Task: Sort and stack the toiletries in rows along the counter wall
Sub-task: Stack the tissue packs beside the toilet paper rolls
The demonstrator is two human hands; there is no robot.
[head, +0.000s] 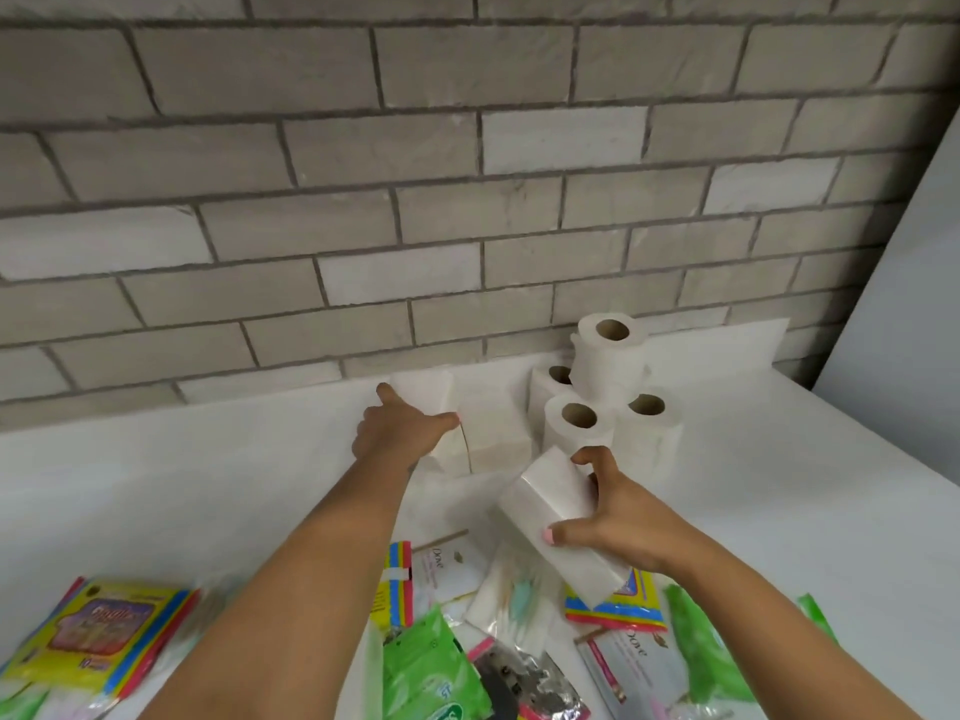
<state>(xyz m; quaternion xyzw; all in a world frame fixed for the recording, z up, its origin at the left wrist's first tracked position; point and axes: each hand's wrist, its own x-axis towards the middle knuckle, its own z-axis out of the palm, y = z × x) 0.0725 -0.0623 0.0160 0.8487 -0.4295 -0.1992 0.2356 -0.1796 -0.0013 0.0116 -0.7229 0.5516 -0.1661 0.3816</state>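
Observation:
My left hand (pixel 400 427) reaches to the back of the white counter (pixel 208 475) and grips a white tissue pack (pixel 423 397) standing near the brick wall. A second white tissue pack (pixel 491 431) stands just right of it. My right hand (pixel 618 511) holds another white tissue pack (pixel 558 517) tilted above the counter. Toilet paper rolls (pixel 608 392) are stacked in a small pile at the wall, right of the packs, one roll on top.
Loose toiletries lie along the near edge: a yellow packet (pixel 98 636) at left, green wipes packs (pixel 431 667), two Dove soap boxes (pixel 631 662), a second yellow packet (pixel 618 602). A white panel (pixel 904 283) closes the right side.

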